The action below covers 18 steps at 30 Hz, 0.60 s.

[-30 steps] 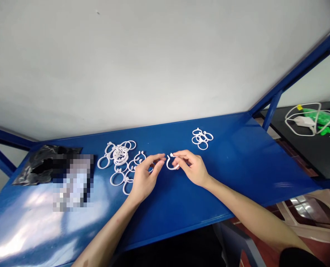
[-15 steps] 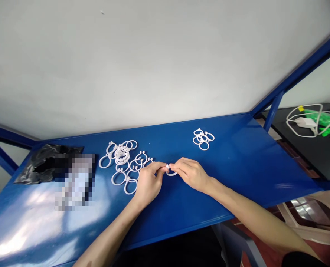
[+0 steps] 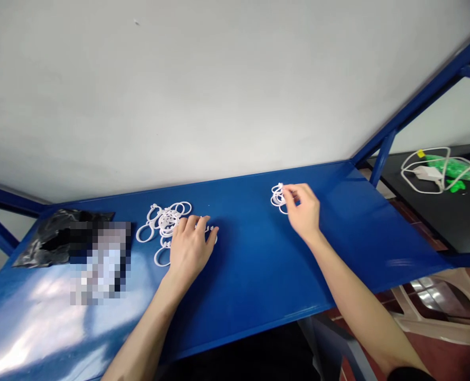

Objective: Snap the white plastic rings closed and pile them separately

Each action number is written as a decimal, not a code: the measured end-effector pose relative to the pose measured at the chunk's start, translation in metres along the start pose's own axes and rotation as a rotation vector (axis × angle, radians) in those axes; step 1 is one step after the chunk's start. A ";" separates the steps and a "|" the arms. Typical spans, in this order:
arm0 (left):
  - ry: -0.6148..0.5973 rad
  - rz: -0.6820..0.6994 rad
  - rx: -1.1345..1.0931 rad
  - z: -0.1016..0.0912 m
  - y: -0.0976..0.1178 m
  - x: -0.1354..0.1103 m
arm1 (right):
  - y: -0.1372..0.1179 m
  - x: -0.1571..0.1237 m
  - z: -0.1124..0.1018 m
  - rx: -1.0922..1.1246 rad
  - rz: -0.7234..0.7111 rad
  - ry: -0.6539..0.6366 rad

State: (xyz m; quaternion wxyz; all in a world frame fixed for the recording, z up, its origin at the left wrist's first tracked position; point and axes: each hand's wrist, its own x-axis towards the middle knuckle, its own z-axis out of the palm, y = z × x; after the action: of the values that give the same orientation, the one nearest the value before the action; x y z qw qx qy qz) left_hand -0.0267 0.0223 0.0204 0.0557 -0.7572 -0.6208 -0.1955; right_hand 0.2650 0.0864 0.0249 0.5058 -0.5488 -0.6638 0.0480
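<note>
Several white plastic rings with small knobbed ends, like curtain rings, lie in a pile (image 3: 167, 219) on the left of the blue table (image 3: 250, 286). My left hand (image 3: 191, 243) rests palm down over the right side of that pile, fingers spread, hiding some rings. Farther right is a smaller group of white rings (image 3: 276, 198). Over it my right hand (image 3: 303, 209) is closed in a pinch on a white ring, most of which its fingers hide.
A black plastic bag (image 3: 56, 238) and a blurred-out item (image 3: 103, 259) lie on the table's left. A grey wall stands behind. Blue frame bars (image 3: 383, 156) rise at the right, beyond which a dark table holds a white charger with cable (image 3: 429, 173) and green plastic (image 3: 447, 166).
My hands have parted from the ring they held together. The right one has moved right and away with it to the small group; the left has moved left over the pile and opened.
</note>
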 end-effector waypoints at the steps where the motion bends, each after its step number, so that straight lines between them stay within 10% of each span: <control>1: -0.043 -0.008 0.059 0.001 -0.003 0.000 | 0.015 0.007 -0.004 -0.029 0.090 0.063; 8: -0.157 0.020 0.070 0.005 -0.007 -0.002 | 0.087 0.021 -0.009 -0.114 0.442 -0.026; 18: -0.143 -0.048 -0.113 0.001 -0.013 0.001 | 0.086 0.017 -0.008 -0.238 0.333 -0.142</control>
State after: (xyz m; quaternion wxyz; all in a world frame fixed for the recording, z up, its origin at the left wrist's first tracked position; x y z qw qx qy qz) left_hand -0.0385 0.0267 0.0179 -0.0362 -0.7561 -0.6291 -0.1769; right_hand 0.3310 0.1291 -0.0138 0.3747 -0.7019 -0.5990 0.0905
